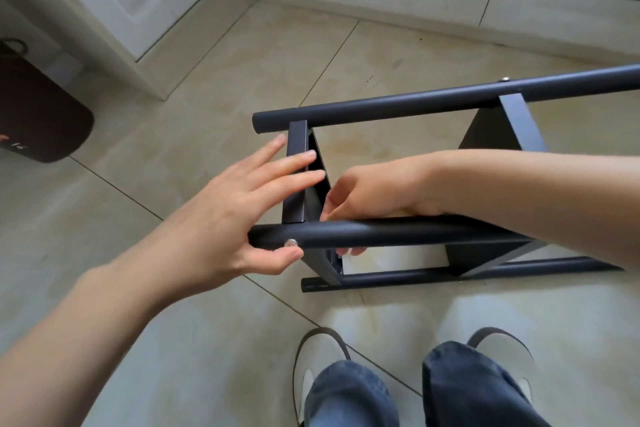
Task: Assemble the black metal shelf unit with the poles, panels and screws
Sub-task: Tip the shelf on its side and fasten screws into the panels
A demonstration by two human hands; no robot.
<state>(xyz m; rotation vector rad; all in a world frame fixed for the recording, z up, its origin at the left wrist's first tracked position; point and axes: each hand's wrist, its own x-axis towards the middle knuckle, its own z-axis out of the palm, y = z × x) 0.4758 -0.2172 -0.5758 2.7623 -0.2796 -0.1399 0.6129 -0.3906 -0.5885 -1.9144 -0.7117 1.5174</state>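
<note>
Tiled floor: left hand steadies shelf unit (thumb beside screw).

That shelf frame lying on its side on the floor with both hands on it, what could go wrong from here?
1. The screw in the near pole has only the left hand's thumb beside it; if loose, it may drop onto the tiles.
2. The right hand's fingers reach between pole and end panel; a shift could pinch them.
3. The frame rests on round poles, so it might roll toward the feet.
</note>
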